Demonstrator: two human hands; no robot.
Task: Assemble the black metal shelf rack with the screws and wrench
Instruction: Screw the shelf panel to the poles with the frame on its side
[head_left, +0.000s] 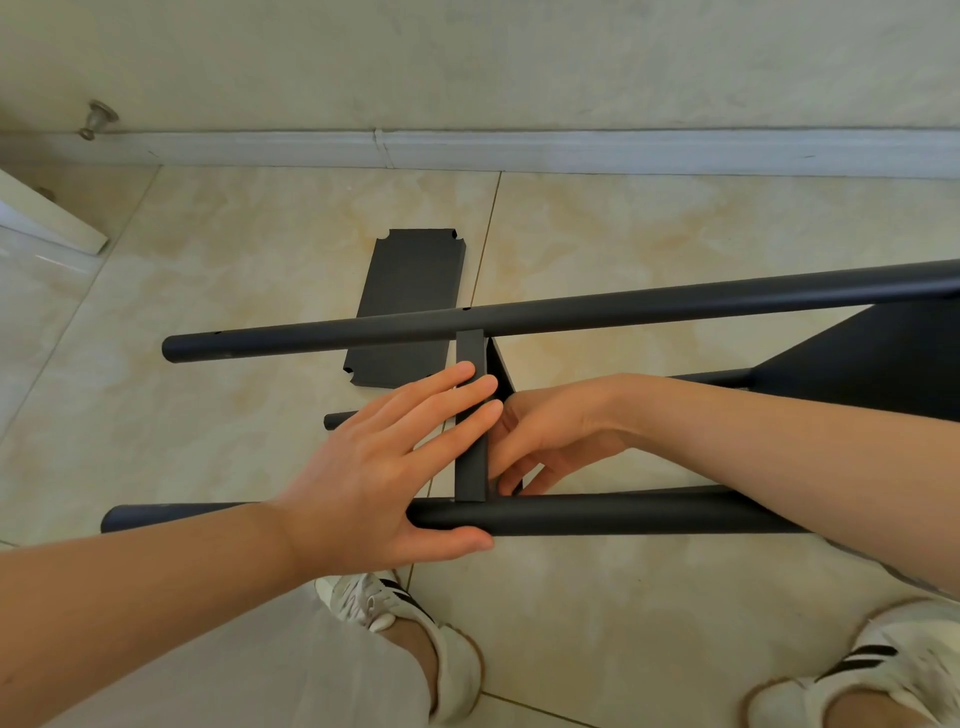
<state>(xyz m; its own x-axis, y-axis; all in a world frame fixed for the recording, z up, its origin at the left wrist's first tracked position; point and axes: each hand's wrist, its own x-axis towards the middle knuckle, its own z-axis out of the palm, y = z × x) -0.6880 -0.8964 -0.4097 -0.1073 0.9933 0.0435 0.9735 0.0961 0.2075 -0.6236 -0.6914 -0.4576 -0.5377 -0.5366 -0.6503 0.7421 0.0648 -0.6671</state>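
The rack lies on its side on the glossy, cream-veined tile floor (260, 218), partly built. Two round, matte black tubes run from nine to three o'clock: the far pole (571, 312) and the near pole (623, 514). Small screw holes show along the far one. Between them, running twelve to six, stands the folded edge of a thin sheet-metal shelf panel (471, 480), seen end-on as a flat strip. A second shelf (872, 358) sits already between the poles at three o'clock. The tip of a third pole (337, 418) shows at nine o'clock, lower down, behind the left hand.

The left hand (384, 467) is spread flat, its straight fingers laid across the panel's edge and the thumb lying along the near pole. This probably braces the panel square against the tube so that its corner meets the hole. The right hand (550, 436) reaches in from three o'clock behind the panel, with fingers curled down at the joint with the near pole. Whether it pinches a screw cannot be told, since the panel hides the fingertips. No wrench or loose screw is visible.

At twelve o'clock a spare panel (410, 275) lies flat on the floor, rectangular with notched corners, likely waiting its turn. Two white shoes with black stripes (374, 603) stand at six o'clock.
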